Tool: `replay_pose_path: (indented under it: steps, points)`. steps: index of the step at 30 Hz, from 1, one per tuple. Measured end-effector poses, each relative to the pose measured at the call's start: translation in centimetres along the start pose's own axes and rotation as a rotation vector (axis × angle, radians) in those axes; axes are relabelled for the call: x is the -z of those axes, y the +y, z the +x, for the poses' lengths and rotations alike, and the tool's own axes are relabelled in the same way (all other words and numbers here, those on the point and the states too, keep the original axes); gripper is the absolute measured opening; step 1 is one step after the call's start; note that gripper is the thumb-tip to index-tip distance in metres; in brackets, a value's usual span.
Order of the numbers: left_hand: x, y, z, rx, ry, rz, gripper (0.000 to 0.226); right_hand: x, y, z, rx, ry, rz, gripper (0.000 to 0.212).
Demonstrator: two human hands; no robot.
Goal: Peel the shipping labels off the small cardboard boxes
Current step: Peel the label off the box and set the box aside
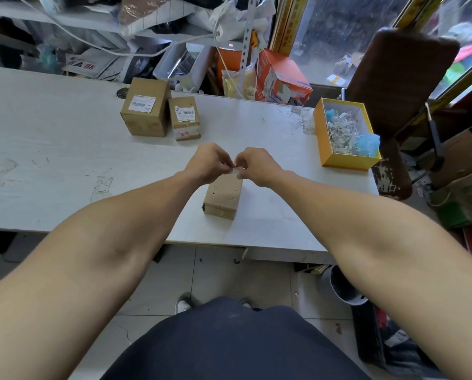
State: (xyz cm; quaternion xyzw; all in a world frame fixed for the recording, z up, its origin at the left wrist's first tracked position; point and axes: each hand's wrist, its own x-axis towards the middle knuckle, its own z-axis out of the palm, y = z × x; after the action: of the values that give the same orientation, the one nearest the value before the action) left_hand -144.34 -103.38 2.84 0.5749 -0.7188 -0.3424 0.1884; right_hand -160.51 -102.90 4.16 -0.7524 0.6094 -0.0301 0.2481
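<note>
On the white table (64,149), the yellow tray (347,163) of scraps sits right of the near brown box (223,197); two labelled boxes (145,108) stand beyond it. Above its far end, left hand (208,163) and right hand (256,165) both pinch a small crumpled label piece (235,170).

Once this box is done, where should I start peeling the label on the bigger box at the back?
Probably at the label corner nearest you, coming from above with a fingernail pinch. It lies flat on the larger cardboard box top face; the smaller box crowds its right side.
</note>
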Motion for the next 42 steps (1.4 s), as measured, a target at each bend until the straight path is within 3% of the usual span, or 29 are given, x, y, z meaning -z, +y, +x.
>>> replay_pose_path:
  steps: [10, 14, 16, 19, 25, 29, 34, 39, 42]
  points:
    - [-0.4, 0.0, 0.2, 0.064, 0.015, -0.090, 0.013, -0.1, 0.1, -0.1, -0.054, 0.063, 0.222, 0.015]
    - [0.0, -0.3, 0.4, 0.096, -0.018, -0.064, 0.037, -0.2, -0.2, -0.3, -0.051, 0.020, 0.268, 0.014]
    - [0.1, -0.4, 0.3, 0.109, -0.108, -0.159, 0.029, -0.4, -0.4, -0.5, -0.059, 0.000, 0.306, 0.016]
    - [0.3, -0.3, 0.2, 0.090, -0.091, -0.093, 0.013, -0.9, -0.5, -0.8, -0.093, -0.006, 0.409, 0.020]
    - [1.1, -0.1, -0.1, 0.143, -0.014, -0.186, 0.018, -1.6, -1.4, -1.3, -0.076, 0.087, 0.357, 0.019]
    - [1.3, -0.6, -0.4, 0.148, -0.014, -0.266, 0.013, -1.7, -1.8, -1.8, -0.040, 0.135, 0.392, 0.039]
    - [1.5, -0.9, -0.9, 0.120, -0.052, -0.371, 0.014, -1.5, -2.0, -1.9, 0.000, 0.159, 0.270, 0.016]
    - [1.6, -0.8, -1.4, 0.055, -0.174, -0.361, 0.019, -1.5, -1.9, -1.6, -0.073, 0.173, 0.107, 0.020]
    - [1.3, -0.8, -1.1, 0.029, -0.103, -0.234, 0.012, -1.1, -2.2, -1.5, -0.094, 0.154, 0.118, 0.018]
